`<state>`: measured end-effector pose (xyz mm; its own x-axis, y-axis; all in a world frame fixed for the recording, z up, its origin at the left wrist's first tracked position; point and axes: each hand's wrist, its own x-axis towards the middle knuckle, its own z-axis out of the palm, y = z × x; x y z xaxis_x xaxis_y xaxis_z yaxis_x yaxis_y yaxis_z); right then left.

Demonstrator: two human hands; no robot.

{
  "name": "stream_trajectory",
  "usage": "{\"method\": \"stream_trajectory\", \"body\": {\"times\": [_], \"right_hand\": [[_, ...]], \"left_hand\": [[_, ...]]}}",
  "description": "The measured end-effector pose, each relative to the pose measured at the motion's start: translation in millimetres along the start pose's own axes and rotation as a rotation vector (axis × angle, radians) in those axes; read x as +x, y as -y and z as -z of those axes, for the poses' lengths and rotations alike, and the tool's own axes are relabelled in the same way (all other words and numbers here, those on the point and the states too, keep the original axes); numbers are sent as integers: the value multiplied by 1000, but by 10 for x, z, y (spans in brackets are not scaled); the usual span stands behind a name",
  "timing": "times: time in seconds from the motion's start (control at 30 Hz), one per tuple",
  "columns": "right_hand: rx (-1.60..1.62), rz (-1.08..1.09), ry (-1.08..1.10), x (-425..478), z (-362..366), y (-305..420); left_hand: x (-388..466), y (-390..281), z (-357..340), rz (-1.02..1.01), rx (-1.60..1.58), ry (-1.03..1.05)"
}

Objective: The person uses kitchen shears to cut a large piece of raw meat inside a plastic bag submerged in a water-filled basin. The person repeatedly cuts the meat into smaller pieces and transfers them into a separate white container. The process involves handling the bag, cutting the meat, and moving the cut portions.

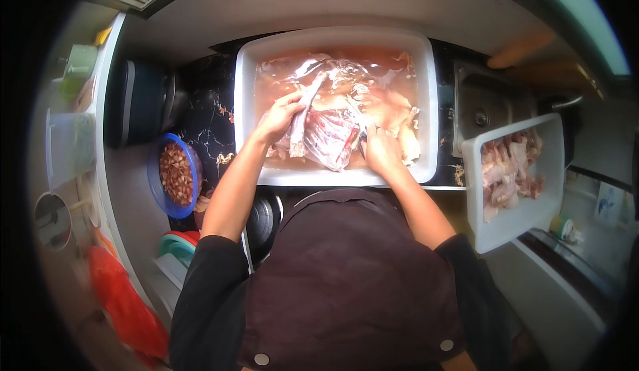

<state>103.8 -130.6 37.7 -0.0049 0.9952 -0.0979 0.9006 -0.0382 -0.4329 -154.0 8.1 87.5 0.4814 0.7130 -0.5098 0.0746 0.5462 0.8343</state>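
Observation:
Before me stands a large white plastic tub [336,177] filled with reddish water and pieces of raw poultry [387,108]. My left hand [280,116] grips the neck of a raw bird carcass [330,138], whose ribbed body lies slanting at the tub's near side, partly in the water. My right hand [378,146] is closed around the dark handles of metal scissors [358,112]. Their blades point up and left, just right of the carcass. Glare on the water hides the blade tips and whatever lies under the surface.
A blue-rimmed bowl [159,196] of small reddish-brown meat pieces stands to the left, with red and green basins [174,248] below it. At the right, a white tub [546,221] of raw poultry pieces rests tilted beside a steel sink [481,96].

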Motion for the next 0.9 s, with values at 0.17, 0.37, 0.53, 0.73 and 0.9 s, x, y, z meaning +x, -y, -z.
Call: {"method": "stream_trajectory", "body": {"times": [0.17,0.37,0.53,0.73,0.9], "right_hand": [[-137,-33,364,57,279,134],[618,-16,95,676,543,621],[1374,-199,368,1108,33,827],[1075,-94,60,1148,-493,733],[882,107,111,1054,-207,891]], "left_hand": [[-51,270,-21,-19,-278,19],[-98,316,-229,-55,-418,58],[-64,464,-338,-186,-165,-33],[-82,178,-176,-314,752,-425],[-3,-107,-289,-290,872,-476]]}}
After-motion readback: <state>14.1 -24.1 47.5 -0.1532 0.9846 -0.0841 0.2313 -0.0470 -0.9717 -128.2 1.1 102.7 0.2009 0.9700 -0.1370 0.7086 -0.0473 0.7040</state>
